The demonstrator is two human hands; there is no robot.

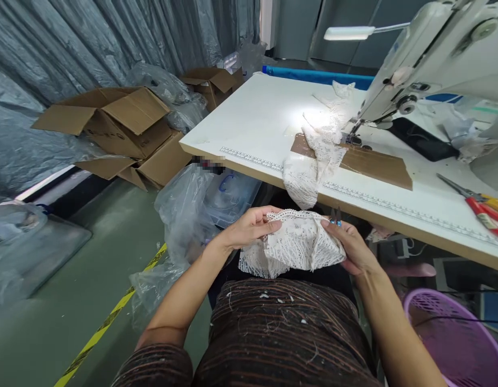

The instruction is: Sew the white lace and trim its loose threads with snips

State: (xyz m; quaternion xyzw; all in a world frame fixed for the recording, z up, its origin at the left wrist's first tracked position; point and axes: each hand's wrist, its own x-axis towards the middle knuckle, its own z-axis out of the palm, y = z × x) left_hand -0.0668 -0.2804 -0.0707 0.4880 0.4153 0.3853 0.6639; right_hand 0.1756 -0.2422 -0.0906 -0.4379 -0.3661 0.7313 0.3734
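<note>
Above my lap, a piece of white lace fabric (301, 242) is stretched between my two hands. My left hand (252, 226) pinches its top left edge between thumb and fingers. My right hand (349, 242) grips the top right corner, and the dark tips of small thread snips (336, 216) with a bit of blue stick up from that same hand; their handles are hidden. More white lace (303, 180) lies on the table by the needle of the sewing machine (418, 70) and hangs over the front edge.
The white sewing table (240, 115) carries a brown cardboard strip (377, 166), a black phone-like object (424, 138) and red-handled scissors (484, 215) at right. A purple basket (458, 333) stands low right. Cardboard boxes (123, 123) and plastic bags (184, 209) are on the left.
</note>
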